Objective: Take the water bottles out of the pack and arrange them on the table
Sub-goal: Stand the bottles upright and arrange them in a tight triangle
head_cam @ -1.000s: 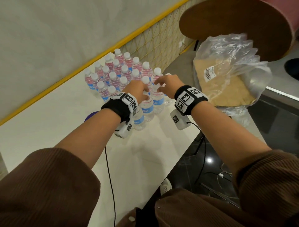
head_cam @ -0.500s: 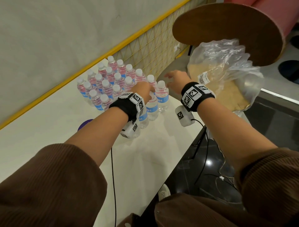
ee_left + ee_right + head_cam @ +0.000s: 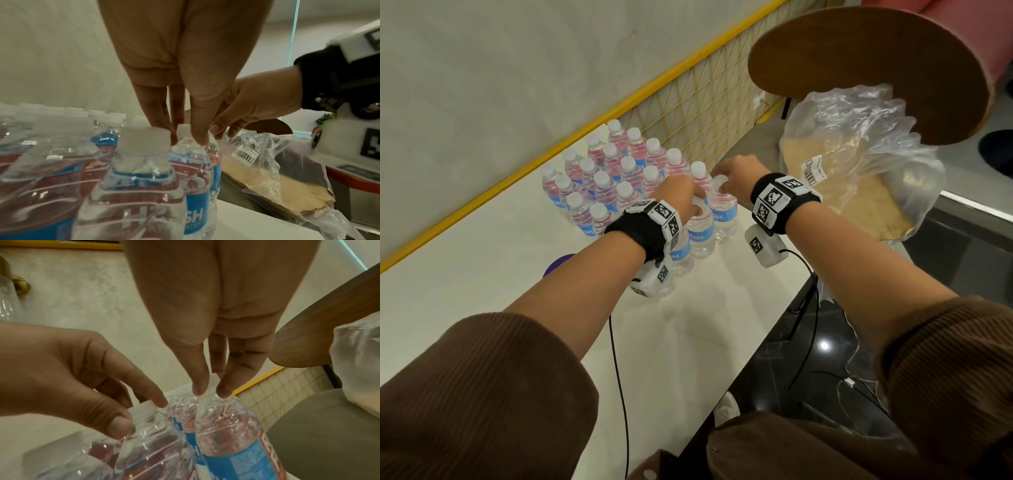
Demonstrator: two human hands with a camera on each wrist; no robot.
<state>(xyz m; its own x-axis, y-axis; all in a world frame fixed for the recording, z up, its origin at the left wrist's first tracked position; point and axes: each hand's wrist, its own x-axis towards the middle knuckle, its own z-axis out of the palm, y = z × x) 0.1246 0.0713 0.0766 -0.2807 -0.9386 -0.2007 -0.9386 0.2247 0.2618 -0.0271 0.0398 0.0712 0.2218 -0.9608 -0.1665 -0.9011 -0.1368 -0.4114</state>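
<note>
Bottles: we count a tight cluster of water bottles [image 3: 616,178] standing upright on the white table [image 3: 482,267], against the yellow mesh rail [image 3: 709,102]; white caps, blue and red labels.
Left hand: our left hand [image 3: 679,197] pinches the neck of a near-edge bottle [image 3: 700,233] just under its cap, thumb and fingers curled round it.
Right hand: our right hand [image 3: 739,176] grasps the cap of the neighbouring bottle [image 3: 722,212] between thumb and fingers, at the cluster's right corner.
Pack: the clear plastic wrap [image 3: 859,144] lies crumpled over its cardboard tray, off the table's right end, with a barcode sticker [image 3: 813,169] showing.
Also: a round wooden tabletop [image 3: 876,68] behind the wrap.
</note>
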